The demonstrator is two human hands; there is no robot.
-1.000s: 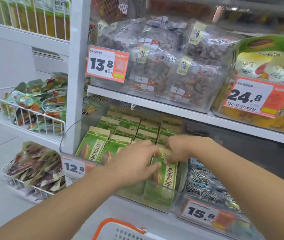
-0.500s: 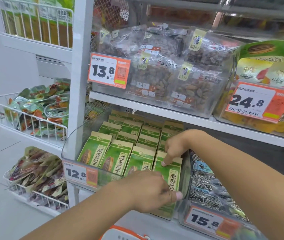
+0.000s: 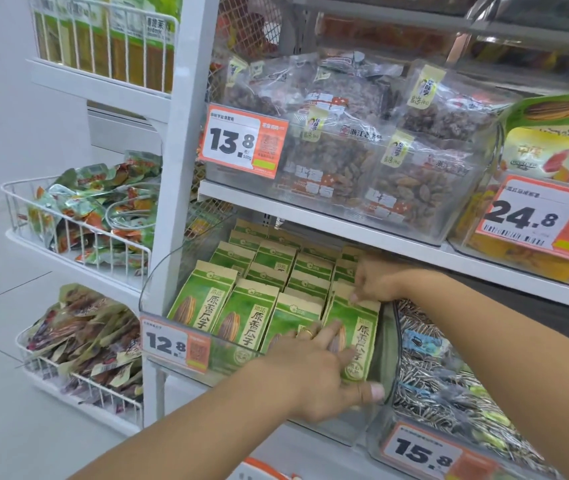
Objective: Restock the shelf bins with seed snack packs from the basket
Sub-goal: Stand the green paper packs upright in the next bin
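1. We see the white shelf [image 3: 311, 216] run across the scene, with a white post [image 3: 186, 140] at its left edge.
2. Left of the post hang wire baskets [image 3: 78, 233] of foil snack bags, one above another.
3. On the upper shelf sits a clear bin of nut bags [image 3: 362, 157] with a 13.8 tag [image 3: 243, 142]; to its right stand yellow-green bags behind a 24.8 tag [image 3: 532, 218].
4. Below it we find the clear bin [image 3: 158, 289] of the task, tagged 12.8 [image 3: 172, 344], filled with upright green packs [image 3: 262, 268] in rows from near to far.
5. Right of that bin lies another bin of striped seed bags [image 3: 449, 368], tagged 15.8 [image 3: 421, 452].
6. The front-right pack [image 3: 362, 334] stands at the bin's near right corner, touching the pack [image 3: 293, 320] to its left.
7. Our left hand [image 3: 314, 368] lies over the bin's front wall, fingers spread and fairly straight against the front-right pack, thumb at its lower right corner; it presses rather than clasps. A ring shows on one finger.
8. Our right hand [image 3: 376, 278] reaches in from the right, fingers curled, pinching the top edge of the front-right pack.
9. At the near bottom edge we glimpse an orange-and-white basket rim [image 3: 262, 471].
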